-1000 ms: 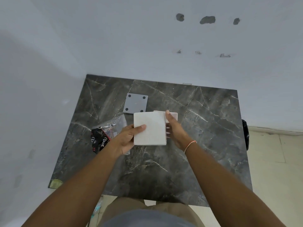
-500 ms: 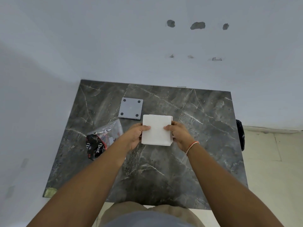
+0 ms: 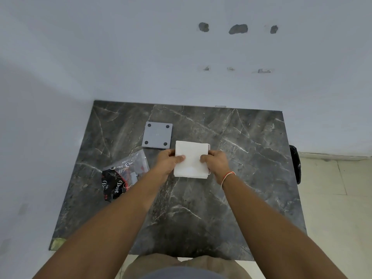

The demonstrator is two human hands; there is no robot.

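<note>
Second white plate (image 3: 209, 148), earlier jutting out past the right side, now squared up behind the white square plate (image 3: 191, 160) with only a thin rim showing, left hand (image 3: 168, 161) shifted from flat fingers across the front to a side grip, right hand (image 3: 217, 163) now thumb on front

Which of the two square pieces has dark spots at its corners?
The grey square, lying untouched on the table; the white square is plain, held by the left hand and right hand.

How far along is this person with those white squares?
Done: two white squares sit stacked, nearly aligned. In hand: the left hand and right hand grip the stack's sides, thumbs on top. Left, probably: the grey plate lies on the table, in neither hand.
</note>
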